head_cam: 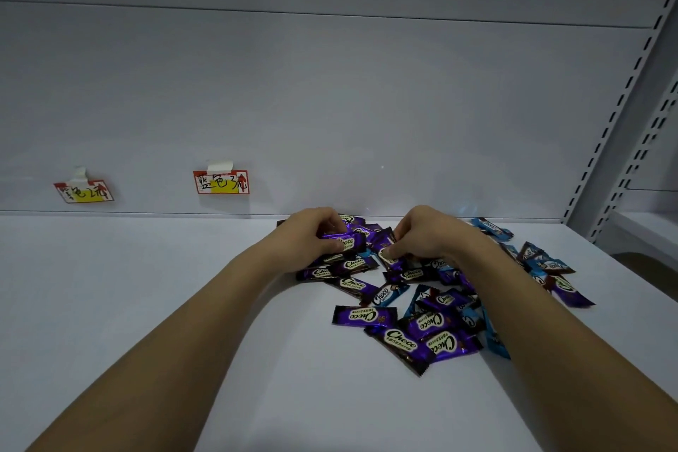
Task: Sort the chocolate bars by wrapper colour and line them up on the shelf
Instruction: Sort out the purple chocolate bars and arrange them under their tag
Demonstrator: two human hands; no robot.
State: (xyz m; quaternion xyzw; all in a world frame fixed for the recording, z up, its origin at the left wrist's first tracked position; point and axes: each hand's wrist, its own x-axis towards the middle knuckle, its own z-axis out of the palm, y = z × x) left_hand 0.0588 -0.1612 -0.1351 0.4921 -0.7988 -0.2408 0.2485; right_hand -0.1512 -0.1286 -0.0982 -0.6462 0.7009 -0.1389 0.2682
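Note:
A mixed pile of purple chocolate bars (422,323) and blue chocolate bars (491,227) lies on the white shelf (146,305), right of centre. My left hand (312,235) reaches into the far side of the pile and grips a few purple bars (346,242) with curled fingers. My right hand (422,235) is close beside it, pinching another purple bar (385,253) between thumb and fingers. More blue bars (546,264) lie behind my right forearm, partly hidden by it.
Two handwritten paper labels are taped to the shelf's back panel, one at far left (83,191) and one left of centre (221,182). A slotted metal upright (623,103) rises at the right edge, with a neighbouring shelf bay beyond.

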